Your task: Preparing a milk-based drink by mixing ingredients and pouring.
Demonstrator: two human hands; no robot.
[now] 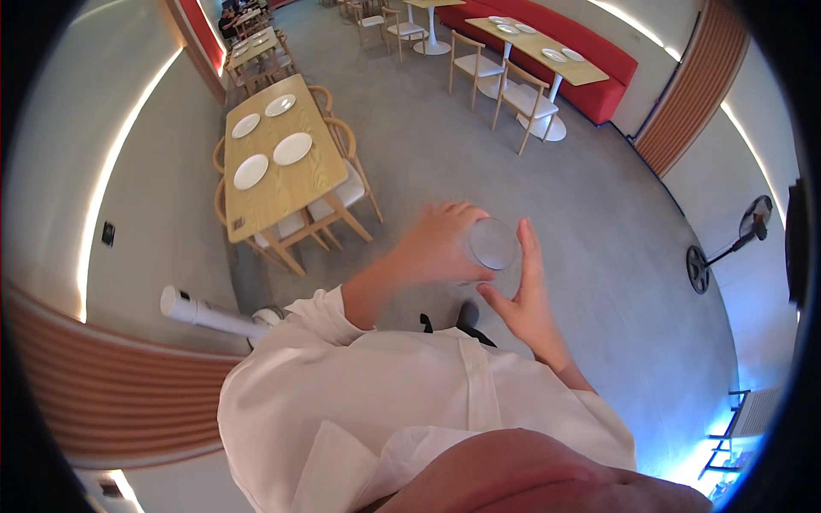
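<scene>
In front of my body, above the grey floor, a clear round glass (pixel 493 244) shows one circular end. My left hand (pixel 440 244) is closed around its left side, slightly blurred. To the right, my right hand (pixel 526 299) has its thumb and fingers spread apart in a wide curve. Its fingertips come close to the glass; whether they touch it I cannot tell. The lower part of the glass is hidden behind its round end and my left fingers.
A wooden table (pixel 274 192) with several white plates (pixel 292 149) and chairs stands ahead on the left. At the far right are another laid table (pixel 590 70) and a red bench (pixel 611 85). A black fan (pixel 699 269) stands by the right wall; a white cylinder (pixel 209 312) is at left.
</scene>
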